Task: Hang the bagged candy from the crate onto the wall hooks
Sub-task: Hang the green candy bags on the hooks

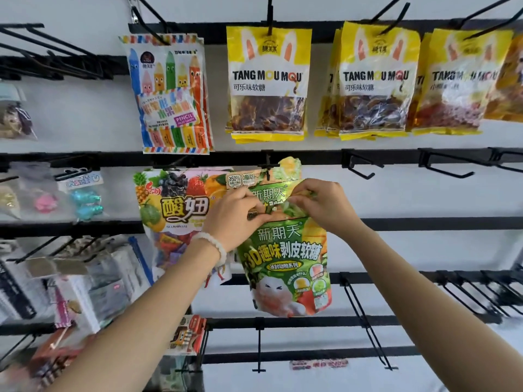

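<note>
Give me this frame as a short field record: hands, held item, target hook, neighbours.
left hand: pinches top edge of green bag
right hand: pinches top edge of green bag
green bag: held up at the wall, below the hook; hole not visible
hook: black, already carries a matching bag
left neighbour: fruit bag, hanging
row above: yellow bags and pencil candy bag
crate: not in view

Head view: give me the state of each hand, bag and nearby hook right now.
Left hand: pinching held bag's top.
Right hand: pinching same top.
Green candy bag: held below hook, not yet hung.
Hook: carries one matching bag.
Yellow cola bags: hung.
Right hooks: bare.
</note>
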Motion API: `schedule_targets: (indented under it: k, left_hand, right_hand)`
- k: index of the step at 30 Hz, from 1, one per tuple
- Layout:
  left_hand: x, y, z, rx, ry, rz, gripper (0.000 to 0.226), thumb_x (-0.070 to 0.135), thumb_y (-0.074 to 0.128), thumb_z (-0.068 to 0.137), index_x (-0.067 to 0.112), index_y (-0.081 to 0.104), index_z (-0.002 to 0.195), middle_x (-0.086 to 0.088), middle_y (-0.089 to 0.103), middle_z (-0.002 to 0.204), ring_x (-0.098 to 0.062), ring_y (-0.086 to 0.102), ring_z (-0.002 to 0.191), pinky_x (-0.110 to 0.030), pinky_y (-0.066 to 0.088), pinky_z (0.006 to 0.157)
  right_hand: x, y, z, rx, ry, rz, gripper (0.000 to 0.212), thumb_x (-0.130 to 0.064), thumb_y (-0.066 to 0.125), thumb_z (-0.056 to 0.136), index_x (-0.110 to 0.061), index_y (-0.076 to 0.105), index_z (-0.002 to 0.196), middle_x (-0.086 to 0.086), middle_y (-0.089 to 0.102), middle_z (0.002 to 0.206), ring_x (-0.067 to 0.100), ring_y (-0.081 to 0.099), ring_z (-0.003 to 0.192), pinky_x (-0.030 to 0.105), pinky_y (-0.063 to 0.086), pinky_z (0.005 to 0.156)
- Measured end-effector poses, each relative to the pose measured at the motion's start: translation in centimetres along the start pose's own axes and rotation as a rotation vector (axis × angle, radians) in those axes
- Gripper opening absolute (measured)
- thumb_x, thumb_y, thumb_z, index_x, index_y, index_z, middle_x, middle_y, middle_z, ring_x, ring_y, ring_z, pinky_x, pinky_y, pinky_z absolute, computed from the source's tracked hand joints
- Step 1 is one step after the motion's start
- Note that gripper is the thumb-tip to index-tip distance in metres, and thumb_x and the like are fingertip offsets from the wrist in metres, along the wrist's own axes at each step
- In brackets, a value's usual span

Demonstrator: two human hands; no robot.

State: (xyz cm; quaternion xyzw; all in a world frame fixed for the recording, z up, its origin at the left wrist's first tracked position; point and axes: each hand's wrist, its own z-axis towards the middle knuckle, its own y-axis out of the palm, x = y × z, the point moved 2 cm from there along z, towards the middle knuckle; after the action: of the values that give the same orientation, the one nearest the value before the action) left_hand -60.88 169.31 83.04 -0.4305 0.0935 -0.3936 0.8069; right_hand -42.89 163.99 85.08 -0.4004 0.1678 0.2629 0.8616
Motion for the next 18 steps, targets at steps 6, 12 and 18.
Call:
schedule_targets:
  k: [6,12,18]
  left_hand:
    - [-1.1,-2.0,-0.2,-0.026,-0.098,-0.066,0.039,0.05,0.059,0.081,0.015,0.065,0.098,0.003,0.056,0.106,-0.016,0.049,0.103,-0.036,0.043,0.089]
    - [-1.3,-4.5,1.5,0.086,-0.091,-0.087,0.029,0.04,0.056,0.088,0.014,0.065,0.099,0.001,0.058,0.104,-0.018,0.052,0.101,-0.037,0.043,0.087]
    - [-1.8,-4.9,3.0,0.095,-0.117,-0.013,0.029,0.042,0.053,0.089,0.017,0.065,0.1,0.002,0.057,0.107,-0.018,0.05,0.104,-0.037,0.043,0.084]
  right_hand:
    - [-1.2,-1.5,0.7,0.027,-0.01,0.049,0.012,-0.023,0.068,0.082,-0.013,0.07,0.088,-0.004,0.064,0.077,0.007,0.056,0.071,0.013,0.042,0.06]
    - [-1.8,-2.2,2.2,0.112,0.035,0.093,0.006,-0.024,0.067,0.083,-0.019,0.065,0.084,-0.007,0.059,0.071,0.001,0.052,0.064,0.01,0.041,0.052]
    - [-2.2,-1.7,3.6,0.156,0.093,0.075,0.008,-0.026,0.066,0.084,-0.019,0.066,0.087,-0.01,0.056,0.071,0.003,0.05,0.063,0.016,0.039,0.05]
